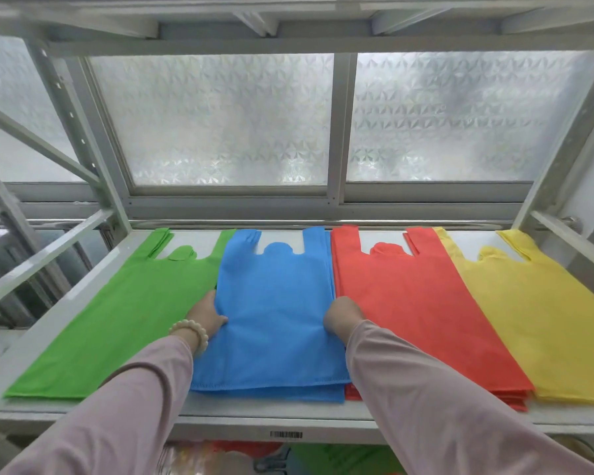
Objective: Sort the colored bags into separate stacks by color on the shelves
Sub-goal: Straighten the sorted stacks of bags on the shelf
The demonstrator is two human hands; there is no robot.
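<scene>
Four flat stacks of handled bags lie side by side on the white metal shelf, handles pointing to the back: green stack far left, blue stack next, then red stack, and yellow stack far right. Neighbours touch or overlap at the edges; blue sits over the green's right edge near the back. Both forearms in pale pink sleeves reach in from below & cover the front corners of the blue and red piles. Left hand, w/ a cream bead bracelet at the wrist, pinches the blue stack's left edge, thumb on top, fingers tucked at the side. Right hand is curled over the blue stack's right edge, by the red; thumb on top, fingertips hidden. A barcode label is stuck on the shelf's front lip, digits too small to read. Below the lip, more red bags & green bags show on a lower level, blurry. Behind the shelf is a frosted window w/ a pinwheel pattern, two panes in a grey frame, daylight coming through. A slotted upright post and diagonal braces stand at left; the underside of the next shelf runs across the top.
</scene>
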